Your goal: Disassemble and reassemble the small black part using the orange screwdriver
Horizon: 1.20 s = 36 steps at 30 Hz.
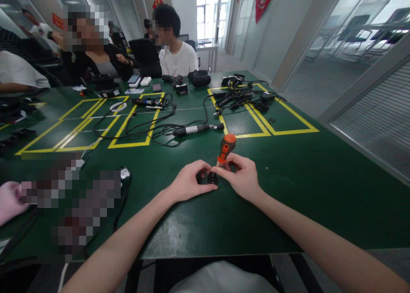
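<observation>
A screwdriver point(227, 147) with an orange and dark grey handle stands tilted, handle up, over the green table. My right hand point(244, 177) pinches it low down, below the handle. Under its lower end is a small black round part point(212, 177), resting on the tabletop. My left hand point(191, 183) curves around this part, thumb on the near side and fingers on the far side, steadying it. The screwdriver's tip is hidden by my right fingers, so I cannot tell whether it touches the part.
A corded electric screwdriver point(195, 130) lies ahead on the green table point(288, 190). Tangled black cables point(237, 96) lie in yellow-taped rectangles at the far right. A black pouch point(200, 78) sits at the far edge. One person point(179, 58) in white sits opposite; others are at the left.
</observation>
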{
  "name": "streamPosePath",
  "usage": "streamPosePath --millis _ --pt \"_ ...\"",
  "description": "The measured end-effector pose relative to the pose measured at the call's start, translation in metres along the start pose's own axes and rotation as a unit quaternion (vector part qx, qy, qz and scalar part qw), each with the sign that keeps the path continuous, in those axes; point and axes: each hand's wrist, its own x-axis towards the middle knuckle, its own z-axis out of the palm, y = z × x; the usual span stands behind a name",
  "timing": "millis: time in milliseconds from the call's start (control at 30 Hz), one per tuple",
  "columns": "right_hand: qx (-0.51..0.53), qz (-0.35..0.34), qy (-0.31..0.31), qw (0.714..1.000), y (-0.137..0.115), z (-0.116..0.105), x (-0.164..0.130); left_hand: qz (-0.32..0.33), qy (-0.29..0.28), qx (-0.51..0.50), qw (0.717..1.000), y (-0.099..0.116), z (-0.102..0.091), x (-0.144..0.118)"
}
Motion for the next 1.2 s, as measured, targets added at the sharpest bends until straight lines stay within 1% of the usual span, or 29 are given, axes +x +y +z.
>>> streamPosePath --millis 100,200,267,433,600,767,833,967,1100,1200 --pt "-0.004 -0.001 -0.001 1.000 0.001 -0.001 0.000 0.011 0.015 -0.002 1.000 -0.001 -0.007 0.001" --pt "0.000 -0.001 -0.004 1.000 0.002 -0.001 -0.001 0.003 0.036 0.004 0.999 -0.004 -0.013 0.001" --pt "0.005 -0.001 -0.007 1.000 0.003 -0.001 -0.002 -0.002 0.038 0.018 0.999 -0.005 -0.015 0.002" --pt "0.018 -0.014 -0.001 1.000 0.004 0.001 -0.001 -0.012 0.031 0.027 0.999 -0.006 -0.012 0.002" --pt "0.020 0.001 0.009 1.000 0.005 0.001 0.001 -0.018 0.036 0.031 0.999 -0.005 -0.010 0.001" --pt "0.054 -0.022 -0.015 0.998 0.003 0.000 0.002 -0.021 0.036 0.025 0.999 -0.006 -0.009 0.002" --pt "0.052 -0.028 -0.022 0.998 0.002 0.000 0.002 -0.025 0.036 0.025 0.999 -0.005 -0.009 0.003" --pt "0.037 -0.012 -0.014 0.999 0.003 -0.001 0.002 -0.031 0.032 0.017 0.999 -0.005 -0.009 0.002" --pt "0.045 0.014 0.002 0.999 0.007 -0.003 0.002 -0.039 0.021 0.006 0.999 -0.005 -0.010 0.003" --pt "0.050 0.016 0.001 0.999 0.009 -0.005 0.004 -0.040 0.023 0.004 0.999 -0.006 -0.009 0.003"
